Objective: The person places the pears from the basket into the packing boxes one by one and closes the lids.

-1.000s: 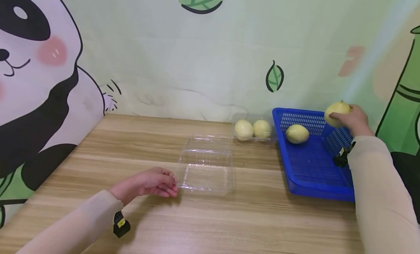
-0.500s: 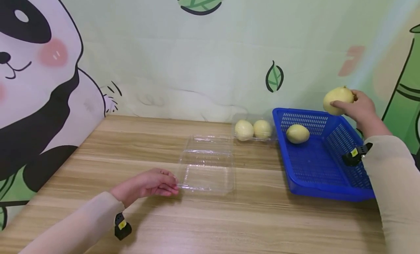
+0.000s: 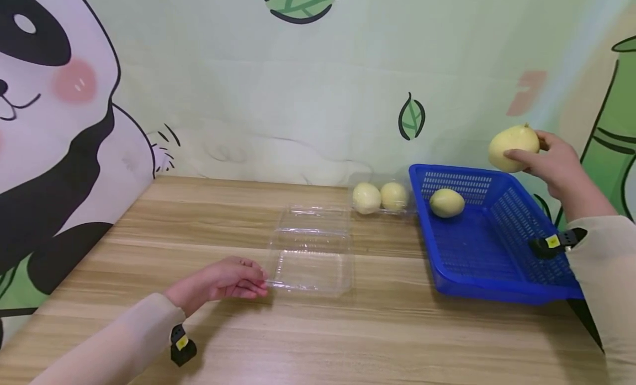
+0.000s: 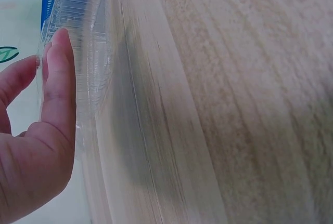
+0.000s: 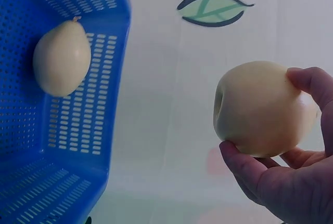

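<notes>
Pale fruit (image 3: 508, 145) — gripped in right hand (image 3: 562, 165), right of frame, near blue basket (image 3: 482, 252). Clear container (image 3: 313, 270), centre — edge pinched by left hand (image 3: 226, 280). Fruit pair (image 3: 366, 198), mid-right, apparently boxed.

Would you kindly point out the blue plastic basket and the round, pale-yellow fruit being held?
Blue plastic basket (image 3: 492, 290), head view: front wall.
Held round, pale-yellow fruit (image 5: 261, 108), right wrist view: middle of its side.

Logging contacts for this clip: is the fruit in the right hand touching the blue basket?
Apart. The right wrist view shows a strip of pale backdrop between the held fruit and the blue basket.
</notes>
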